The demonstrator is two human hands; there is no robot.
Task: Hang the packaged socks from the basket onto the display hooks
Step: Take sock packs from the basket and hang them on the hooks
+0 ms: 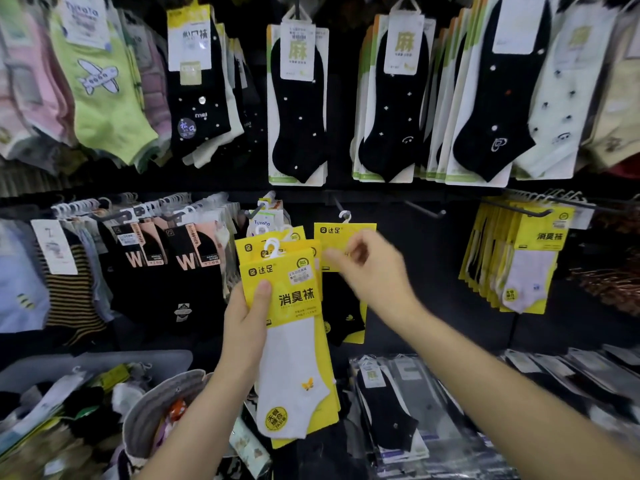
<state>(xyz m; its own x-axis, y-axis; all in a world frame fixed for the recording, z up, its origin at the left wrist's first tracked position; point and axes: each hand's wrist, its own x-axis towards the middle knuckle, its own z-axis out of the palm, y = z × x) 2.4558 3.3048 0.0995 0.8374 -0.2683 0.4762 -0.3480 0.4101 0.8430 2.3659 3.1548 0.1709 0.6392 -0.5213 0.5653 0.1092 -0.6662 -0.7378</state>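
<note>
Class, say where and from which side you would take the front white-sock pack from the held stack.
Pinch the front pack by its stiff yellow header, right edge, coming from the right: the left hand holds the left edge, and the sock is soft.

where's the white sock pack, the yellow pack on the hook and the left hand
white sock pack (pixel 287 368), head view, on the white sock
yellow pack on the hook (pixel 333 234), head view, on its header card
left hand (pixel 244 317), head view, mid hand

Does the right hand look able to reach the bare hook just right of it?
Probably yes: only dark panel lies between the right hand and the bare hook, though it pinches the hanging yellow pack.
</note>
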